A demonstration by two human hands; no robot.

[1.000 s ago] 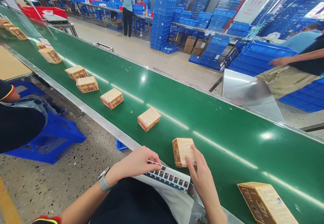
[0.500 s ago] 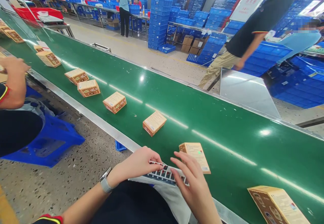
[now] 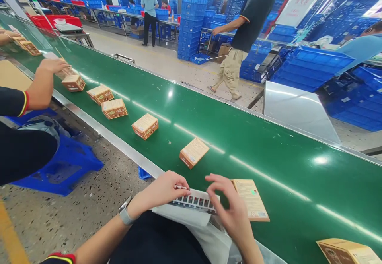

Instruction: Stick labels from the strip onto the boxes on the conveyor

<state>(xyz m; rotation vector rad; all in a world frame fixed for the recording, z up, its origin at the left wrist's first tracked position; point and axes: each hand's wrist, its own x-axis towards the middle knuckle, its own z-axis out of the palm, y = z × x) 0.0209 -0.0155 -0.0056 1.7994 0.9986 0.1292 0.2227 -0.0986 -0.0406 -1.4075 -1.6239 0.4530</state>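
One white strip (image 3: 198, 201): pinched at its nine o'clock end.
Left hand (image 3: 165, 189): narrow-fingered, holding strip.
Right hand (image 3: 234, 210): loosely curled by strip's three o'clock end; cannot tell whether gripping anything.
Nearest box (image 3: 254, 201): on green belt (image 3: 268, 144), right hand's two o'clock.

Boxes (image 3: 194, 152) lie on the belt (image 3: 283, 156) — a strip (image 3: 197, 202) before it.
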